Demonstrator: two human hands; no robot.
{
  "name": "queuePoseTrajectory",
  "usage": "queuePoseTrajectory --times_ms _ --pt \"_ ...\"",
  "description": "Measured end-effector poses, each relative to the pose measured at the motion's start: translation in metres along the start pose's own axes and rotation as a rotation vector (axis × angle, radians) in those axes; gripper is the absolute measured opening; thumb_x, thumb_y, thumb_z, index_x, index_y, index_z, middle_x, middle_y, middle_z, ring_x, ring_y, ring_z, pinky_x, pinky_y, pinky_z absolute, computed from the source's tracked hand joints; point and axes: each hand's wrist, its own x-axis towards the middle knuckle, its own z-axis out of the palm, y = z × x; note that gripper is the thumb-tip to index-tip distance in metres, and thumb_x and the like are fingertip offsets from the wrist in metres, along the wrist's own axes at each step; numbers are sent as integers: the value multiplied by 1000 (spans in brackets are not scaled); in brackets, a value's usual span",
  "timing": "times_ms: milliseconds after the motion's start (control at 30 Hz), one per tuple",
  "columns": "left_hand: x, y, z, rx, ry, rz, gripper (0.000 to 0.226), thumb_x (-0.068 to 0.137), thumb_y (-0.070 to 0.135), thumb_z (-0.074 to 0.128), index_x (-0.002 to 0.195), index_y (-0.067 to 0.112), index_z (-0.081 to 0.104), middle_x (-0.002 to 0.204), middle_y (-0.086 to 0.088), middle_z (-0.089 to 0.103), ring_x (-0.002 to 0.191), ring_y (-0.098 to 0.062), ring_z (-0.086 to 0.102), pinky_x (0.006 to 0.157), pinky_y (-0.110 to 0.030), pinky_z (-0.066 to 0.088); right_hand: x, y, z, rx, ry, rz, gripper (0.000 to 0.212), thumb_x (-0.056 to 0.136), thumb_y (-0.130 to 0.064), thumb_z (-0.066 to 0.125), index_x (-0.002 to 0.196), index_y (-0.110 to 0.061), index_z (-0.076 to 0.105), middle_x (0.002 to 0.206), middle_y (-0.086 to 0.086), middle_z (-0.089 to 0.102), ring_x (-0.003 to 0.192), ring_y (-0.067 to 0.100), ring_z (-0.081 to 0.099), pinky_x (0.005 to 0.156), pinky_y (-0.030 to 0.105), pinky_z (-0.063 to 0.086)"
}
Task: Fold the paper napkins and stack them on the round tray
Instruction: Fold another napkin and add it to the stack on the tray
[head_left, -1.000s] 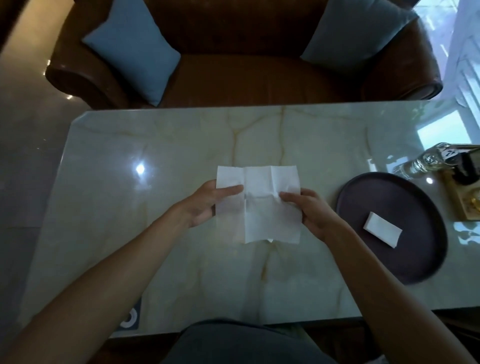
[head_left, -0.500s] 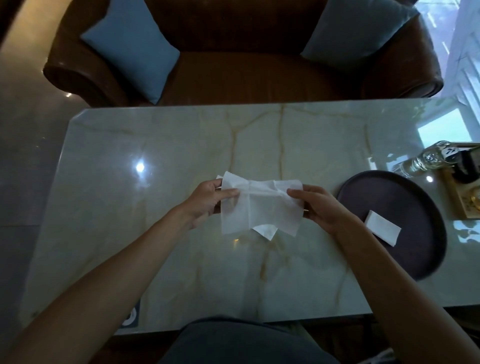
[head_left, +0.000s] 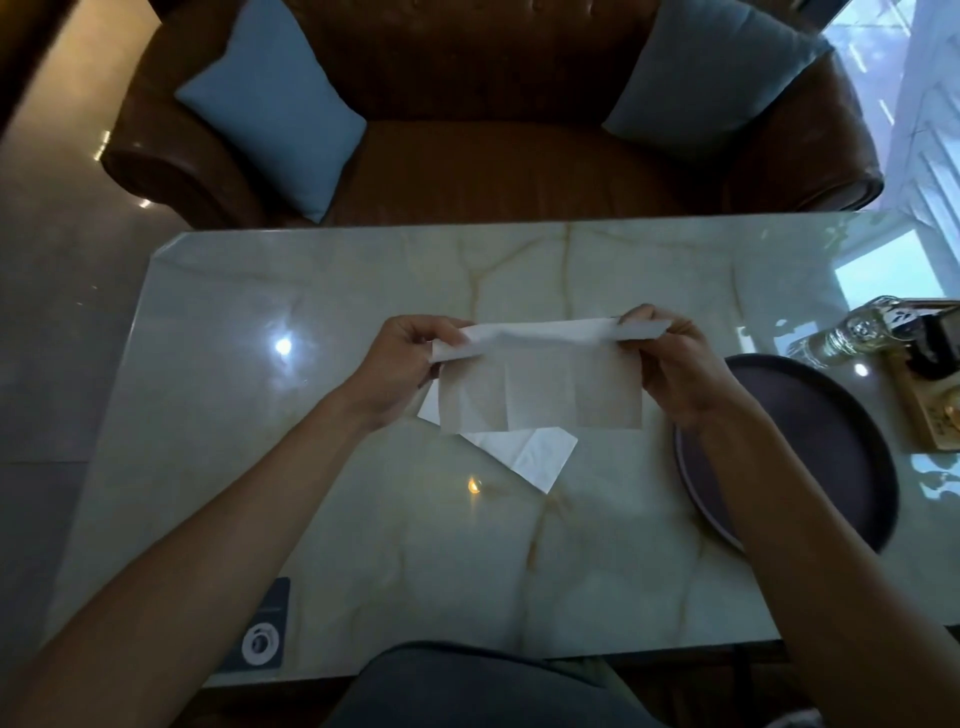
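Glossy pale marble table (head_left: 363, 519) with tan veins carried round dark tray (head_left: 841, 447) at right edge. Beyond tray lay clear glass bottle (head_left: 836, 338) beside wooden holder (head_left: 930, 410). Dark card with white ring (head_left: 260, 631) sat at near left edge.

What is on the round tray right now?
The visible part of the tray is bare dark surface. The right hand and forearm cover its left side, so anything lying there, such as a folded napkin, cannot be seen.

Dim, window-lit; glare spots, wide-angle bowing
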Motion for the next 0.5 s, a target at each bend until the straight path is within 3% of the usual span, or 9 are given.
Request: queuePoseTrajectory --times_ms 100,200,267,367,500 --pt "0 1 -3 12 2 25 53 88 -20 53 65 20 78 91 11 77 79 -10 72 66 -25 56 2 4 -1 -18 36 39 41 88 2 49 60 -21 69 69 1 64 63 18 56 51 23 43" --pt "2 -3 -5 -66 11 -18 31 95 -6 56 107 19 72 97 0 74 78 -14 69 66 -24 56 4 7 0 -34 66 42 53 94 6 40 59 -23 68 72 0 64 66 19 54 54 25 42" --pt "2 -6 -6 -143 4 -110 28 98 2 56 118 18 67 98 -4 72 79 -16 67 68 -26 56 5 7 2 -33 81 37 53 93 8 40 64 -24 71 76 -1 67 67 17 56 56 27 43" --pt "1 -12 -7 -121 -3 -164 23 100 7 53 113 15 71 94 -1 75 79 -14 70 71 -25 58 5 9 1 -44 95 36 50 92 9 42 90 -27 76 84 -2 71 70 14 58 57 26 45" --pt "1 -19 -10 -158 14 -206 23 99 11 53 110 14 73 95 -2 73 81 -16 66 71 -26 56 5 9 -3 -129 97 27 44 93 11 45 120 -17 64 87 3 72 69 11 64 59 20 50"
